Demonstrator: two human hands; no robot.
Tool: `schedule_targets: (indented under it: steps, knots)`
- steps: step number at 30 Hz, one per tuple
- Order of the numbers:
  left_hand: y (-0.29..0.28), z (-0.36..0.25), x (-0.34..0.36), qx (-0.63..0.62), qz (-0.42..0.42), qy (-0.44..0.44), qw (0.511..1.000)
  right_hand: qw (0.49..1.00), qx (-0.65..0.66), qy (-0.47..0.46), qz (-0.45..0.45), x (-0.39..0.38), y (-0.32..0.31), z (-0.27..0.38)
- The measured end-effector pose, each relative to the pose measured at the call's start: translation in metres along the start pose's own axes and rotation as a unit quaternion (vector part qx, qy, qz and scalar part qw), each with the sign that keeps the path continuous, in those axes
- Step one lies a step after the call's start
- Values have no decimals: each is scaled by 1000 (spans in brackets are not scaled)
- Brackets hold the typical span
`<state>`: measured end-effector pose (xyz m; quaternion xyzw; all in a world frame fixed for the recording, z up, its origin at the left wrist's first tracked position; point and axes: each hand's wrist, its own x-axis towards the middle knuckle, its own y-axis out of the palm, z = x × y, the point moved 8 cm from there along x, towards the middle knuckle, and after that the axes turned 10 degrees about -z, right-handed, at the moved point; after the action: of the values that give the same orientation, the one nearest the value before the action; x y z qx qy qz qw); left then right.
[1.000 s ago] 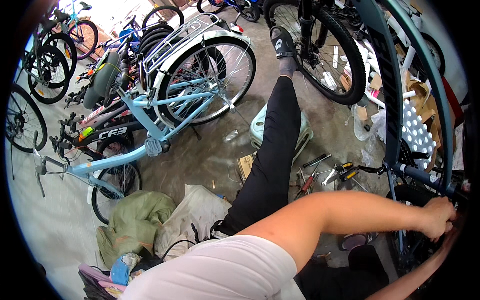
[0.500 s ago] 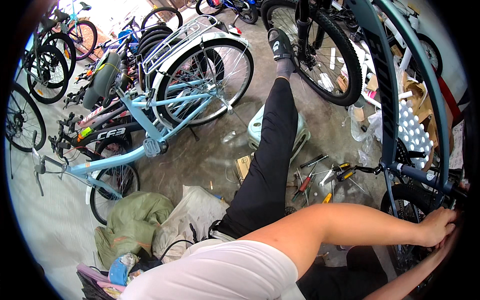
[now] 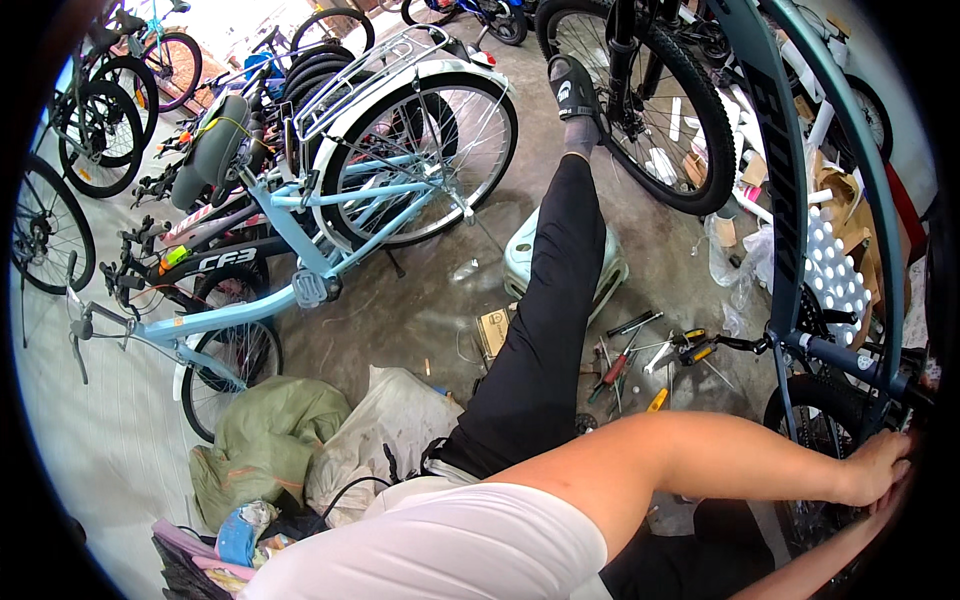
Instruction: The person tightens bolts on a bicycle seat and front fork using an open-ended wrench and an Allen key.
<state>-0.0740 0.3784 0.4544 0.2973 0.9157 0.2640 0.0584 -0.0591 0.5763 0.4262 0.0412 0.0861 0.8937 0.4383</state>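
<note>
My left hand (image 3: pixel 876 466) reaches across to the dark teal bicycle frame (image 3: pixel 785 250) at the far right, fingers curled near the rear wheel (image 3: pixel 815 410); what they grip is hidden. My right forearm (image 3: pixel 820 560) comes up from the lower right, and my right hand (image 3: pixel 890 495) is mostly hidden beside the left one at the dark rim. My black-trousered leg (image 3: pixel 530 340) stretches over a pale green plastic stool (image 3: pixel 610 280), sandalled foot (image 3: pixel 573 100) beside the front tyre (image 3: pixel 712 140). Screwdrivers, pliers and other tools (image 3: pixel 640 355) lie on the floor below the frame.
A light blue bicycle (image 3: pixel 225 325) stands at left among several other bikes (image 3: pixel 120 115) and tyres. Green and white sacks (image 3: pixel 255 430) lie at lower left. A small cardboard box (image 3: pixel 491 330) is on the floor. Packing tubes, cardboard (image 3: pixel 845 200) and bubbly white sheet are piled at right.
My left hand and forearm have moved down along the far right, with my right forearm beside them. A yellow-handled tool on the floor has come into sight above my arm.
</note>
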Motion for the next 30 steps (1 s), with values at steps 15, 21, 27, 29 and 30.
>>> schedule_targets:
  steps: [15,21,27,29,30]
  knots:
    - [-35,-53,-15,149,-114,191,963,1000,1,-10,-7,11,-8,4]
    - [-51,-70,-8,257,-59,219,939,1000,0,-8,-7,12,-4,4]
    - [-31,-102,14,436,97,269,853,999,-21,-19,-26,13,-20,42]
    - [-11,-130,10,529,177,311,769,998,-34,-27,-55,5,-49,68]
    - [-4,-147,1,578,197,338,716,998,-23,-22,-57,-3,-37,68]
